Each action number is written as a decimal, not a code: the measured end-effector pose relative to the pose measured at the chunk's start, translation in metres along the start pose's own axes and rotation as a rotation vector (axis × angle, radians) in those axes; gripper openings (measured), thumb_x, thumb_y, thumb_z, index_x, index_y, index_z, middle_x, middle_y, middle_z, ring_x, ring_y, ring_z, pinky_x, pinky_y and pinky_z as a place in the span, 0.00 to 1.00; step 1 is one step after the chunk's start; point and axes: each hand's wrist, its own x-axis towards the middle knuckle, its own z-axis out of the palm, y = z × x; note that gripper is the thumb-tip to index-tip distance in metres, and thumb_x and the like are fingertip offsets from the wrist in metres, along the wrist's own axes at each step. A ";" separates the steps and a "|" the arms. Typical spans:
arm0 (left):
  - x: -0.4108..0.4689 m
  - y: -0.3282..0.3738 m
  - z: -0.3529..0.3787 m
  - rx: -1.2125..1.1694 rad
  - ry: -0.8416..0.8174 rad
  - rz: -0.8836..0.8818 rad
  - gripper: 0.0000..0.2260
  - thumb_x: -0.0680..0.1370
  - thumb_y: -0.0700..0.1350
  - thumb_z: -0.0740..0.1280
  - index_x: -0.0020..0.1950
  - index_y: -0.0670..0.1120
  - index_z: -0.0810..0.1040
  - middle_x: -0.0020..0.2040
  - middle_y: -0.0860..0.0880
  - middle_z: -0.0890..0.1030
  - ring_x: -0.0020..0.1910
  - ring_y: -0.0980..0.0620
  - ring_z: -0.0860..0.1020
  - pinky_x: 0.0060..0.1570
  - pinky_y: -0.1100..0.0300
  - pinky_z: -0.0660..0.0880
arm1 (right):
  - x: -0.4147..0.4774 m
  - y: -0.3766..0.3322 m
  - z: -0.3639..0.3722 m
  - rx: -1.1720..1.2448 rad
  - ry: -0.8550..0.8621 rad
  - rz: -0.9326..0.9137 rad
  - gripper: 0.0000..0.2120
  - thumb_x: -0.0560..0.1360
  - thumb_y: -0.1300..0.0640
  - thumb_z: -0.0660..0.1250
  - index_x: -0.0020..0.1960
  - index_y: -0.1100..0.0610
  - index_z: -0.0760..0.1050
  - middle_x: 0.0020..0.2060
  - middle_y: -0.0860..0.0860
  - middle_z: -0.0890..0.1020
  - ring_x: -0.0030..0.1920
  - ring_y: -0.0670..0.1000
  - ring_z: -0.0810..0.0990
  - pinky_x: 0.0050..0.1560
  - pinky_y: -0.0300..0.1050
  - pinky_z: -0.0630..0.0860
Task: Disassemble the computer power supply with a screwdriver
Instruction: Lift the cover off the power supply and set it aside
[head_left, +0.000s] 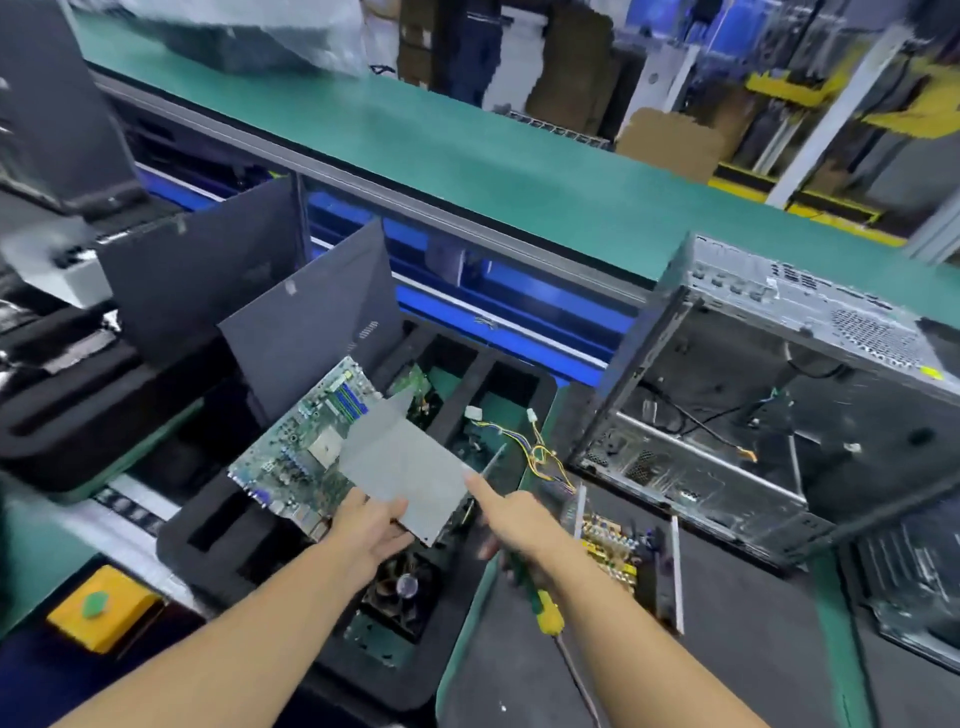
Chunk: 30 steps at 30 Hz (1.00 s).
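The power supply (618, 551) sits open-topped on a dark mat (727, 654), its yellow-studded board bared between two thin upright side walls. Its wire bundle (540, 454) trails away from the far-left corner to white plugs. Left of the power supply, the left hand (371, 527) grips the near edge of a flat grey cover plate (405, 462), thumb on top, holding it tilted in the air. The plate's left edge overlaps a motherboard (291, 462) leaning in a black foam tray (176, 556), and its near corner hangs over a cooler fan (402, 587) in that tray. Just left of the power supply's left wall, the right hand (519, 525) is wrapped round a green-and-yellow screwdriver (543, 603), with the index finger straight and its tip at the plate's right corner. The handle's yellow end juts out below the palm. Right of and beyond the power supply stands an open computer case (852, 322), its near frame edge close to the right wall. A stretch of mat lies on the near side of the power supply.
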 end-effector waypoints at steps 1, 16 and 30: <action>0.000 -0.007 0.000 0.030 -0.017 -0.018 0.17 0.79 0.33 0.65 0.64 0.50 0.74 0.56 0.48 0.84 0.50 0.43 0.84 0.46 0.50 0.81 | 0.007 0.005 0.005 0.021 0.045 0.017 0.30 0.73 0.34 0.60 0.46 0.63 0.76 0.29 0.55 0.83 0.20 0.51 0.73 0.24 0.37 0.69; 0.011 -0.026 -0.043 0.553 -0.143 -0.305 0.13 0.84 0.49 0.58 0.61 0.40 0.72 0.46 0.45 0.86 0.44 0.45 0.86 0.41 0.54 0.80 | 0.042 0.031 0.039 -0.236 0.337 0.109 0.15 0.80 0.57 0.53 0.58 0.62 0.74 0.59 0.59 0.79 0.57 0.61 0.78 0.52 0.48 0.74; 0.012 -0.014 -0.034 0.967 -0.211 0.100 0.13 0.81 0.50 0.62 0.43 0.47 0.82 0.23 0.49 0.72 0.19 0.51 0.67 0.22 0.63 0.63 | 0.054 0.027 0.027 -0.221 0.506 0.054 0.17 0.82 0.48 0.53 0.59 0.59 0.70 0.56 0.57 0.80 0.56 0.61 0.79 0.51 0.51 0.74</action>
